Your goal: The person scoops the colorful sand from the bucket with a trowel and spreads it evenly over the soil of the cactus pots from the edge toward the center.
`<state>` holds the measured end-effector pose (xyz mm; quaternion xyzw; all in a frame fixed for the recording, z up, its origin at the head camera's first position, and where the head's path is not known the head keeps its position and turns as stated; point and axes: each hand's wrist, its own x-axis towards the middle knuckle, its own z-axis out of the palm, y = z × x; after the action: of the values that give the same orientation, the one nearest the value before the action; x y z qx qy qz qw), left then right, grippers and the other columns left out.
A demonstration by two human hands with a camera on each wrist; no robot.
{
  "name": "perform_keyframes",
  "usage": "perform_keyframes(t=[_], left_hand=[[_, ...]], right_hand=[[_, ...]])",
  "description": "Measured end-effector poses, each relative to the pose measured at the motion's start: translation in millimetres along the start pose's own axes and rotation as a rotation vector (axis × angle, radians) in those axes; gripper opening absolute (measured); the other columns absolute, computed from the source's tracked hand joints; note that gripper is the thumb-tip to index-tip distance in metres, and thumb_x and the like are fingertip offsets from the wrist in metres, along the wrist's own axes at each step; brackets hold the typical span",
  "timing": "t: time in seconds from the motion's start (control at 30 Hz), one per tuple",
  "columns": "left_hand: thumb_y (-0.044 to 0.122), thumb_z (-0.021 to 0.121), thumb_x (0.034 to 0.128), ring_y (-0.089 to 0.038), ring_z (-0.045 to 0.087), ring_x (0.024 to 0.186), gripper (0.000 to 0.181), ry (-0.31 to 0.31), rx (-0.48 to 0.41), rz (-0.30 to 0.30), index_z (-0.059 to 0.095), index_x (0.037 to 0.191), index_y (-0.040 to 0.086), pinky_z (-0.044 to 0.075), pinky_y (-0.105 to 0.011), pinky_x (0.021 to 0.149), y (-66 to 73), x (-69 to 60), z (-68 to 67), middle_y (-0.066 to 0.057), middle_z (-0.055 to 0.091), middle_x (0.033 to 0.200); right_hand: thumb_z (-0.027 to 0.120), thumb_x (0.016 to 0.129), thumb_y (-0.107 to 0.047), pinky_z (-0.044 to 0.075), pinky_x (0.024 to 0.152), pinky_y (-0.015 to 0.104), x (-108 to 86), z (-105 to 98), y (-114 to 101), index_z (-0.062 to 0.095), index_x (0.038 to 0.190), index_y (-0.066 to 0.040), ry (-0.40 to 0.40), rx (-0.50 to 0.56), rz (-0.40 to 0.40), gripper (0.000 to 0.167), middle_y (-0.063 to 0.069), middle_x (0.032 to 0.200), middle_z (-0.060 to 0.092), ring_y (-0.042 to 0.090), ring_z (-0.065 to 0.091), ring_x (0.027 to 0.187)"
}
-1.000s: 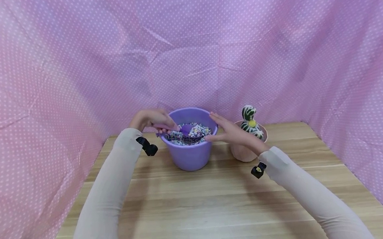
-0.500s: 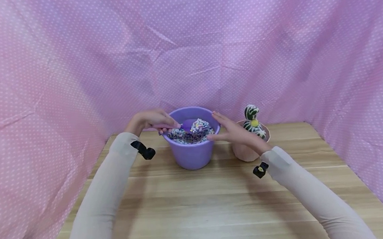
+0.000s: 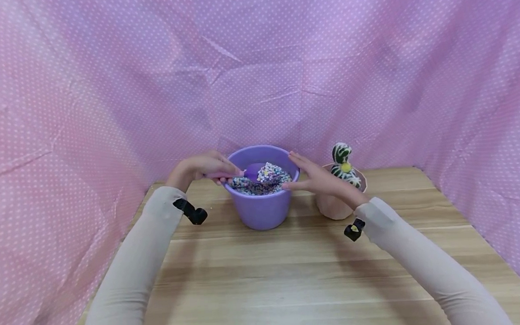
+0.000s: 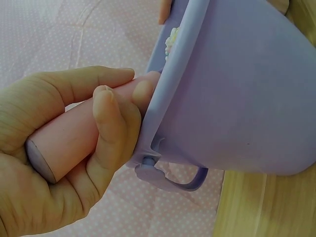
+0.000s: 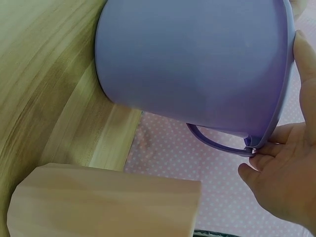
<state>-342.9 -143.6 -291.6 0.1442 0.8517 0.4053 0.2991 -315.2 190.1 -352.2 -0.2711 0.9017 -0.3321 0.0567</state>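
Note:
A purple bucket (image 3: 263,213) stands upright on the table, partly filled with small multicoloured beads (image 3: 248,186). My left hand (image 3: 200,167) grips the thick pink handle (image 4: 79,131) of a small shovel at the bucket's left rim. The shovel's purple blade (image 3: 252,172) is inside the bucket, bearing a heap of pale beads (image 3: 270,172); its far end is hard to tell from the beads below. My right hand (image 3: 318,180) rests on the right rim with spread fingers. In the right wrist view its thumb (image 5: 304,57) lies along the rim and its other fingers touch near the bucket's bail handle (image 5: 217,144).
Right of the bucket, partly behind my right wrist, is a pale pink pot (image 3: 331,208) with a green-and-white cactus (image 3: 342,153) bearing a yellow bloom. Pink dotted cloth (image 3: 255,83) hangs behind and along both sides of the wooden table (image 3: 267,276).
The shovel has come up slightly, its bead heap more raised above the rest. My left hand and forearm have shifted a little left. My right hand keeps its place on the rim.

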Motion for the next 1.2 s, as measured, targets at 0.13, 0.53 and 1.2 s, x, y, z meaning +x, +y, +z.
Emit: perform_keyframes(t=[0.13, 0.53, 1.2], left_hand=[[0.030, 0.070, 0.0968, -0.008, 0.055, 0.063, 0.044, -0.006, -0.003, 0.001, 0.069, 0.121, -0.006, 0.050, -0.021, 0.064, -0.4, 1.2, 1.3, -0.005, 0.068, 0.079], [0.030, 0.069, 0.0980, -0.007, 0.054, 0.062, 0.044, -0.026, -0.009, -0.003, 0.067, 0.123, -0.007, 0.049, -0.019, 0.062, 2.3, 3.4, 0.8, -0.006, 0.068, 0.081], [0.032, 0.068, 0.0981, -0.007, 0.056, 0.064, 0.045, 0.005, -0.022, 0.035, 0.067, 0.126, -0.004, 0.051, -0.021, 0.064, -6.0, 0.3, 1.9, -0.005, 0.070, 0.083]], right_hand=[[0.076, 0.089, -0.050, 0.010, 0.128, 0.057, -0.2, 0.0, 1.1, 0.015, 0.164, -0.010, -0.005, 0.003, -0.002, 0.105, 0.010, 0.172, 0.003, 0.032, 0.005, 0.160], [0.074, 0.086, -0.060, 0.011, 0.127, 0.059, -3.3, -9.0, -4.9, 0.012, 0.164, -0.010, -0.033, -0.011, 0.013, 0.112, 0.012, 0.172, 0.002, 0.035, 0.005, 0.159], [0.082, 0.086, -0.034, 0.012, 0.127, 0.061, -76.9, -93.8, -19.2, 0.010, 0.165, -0.014, 0.157, -0.126, 0.002, 0.109, 0.012, 0.172, 0.010, 0.037, 0.010, 0.158]])
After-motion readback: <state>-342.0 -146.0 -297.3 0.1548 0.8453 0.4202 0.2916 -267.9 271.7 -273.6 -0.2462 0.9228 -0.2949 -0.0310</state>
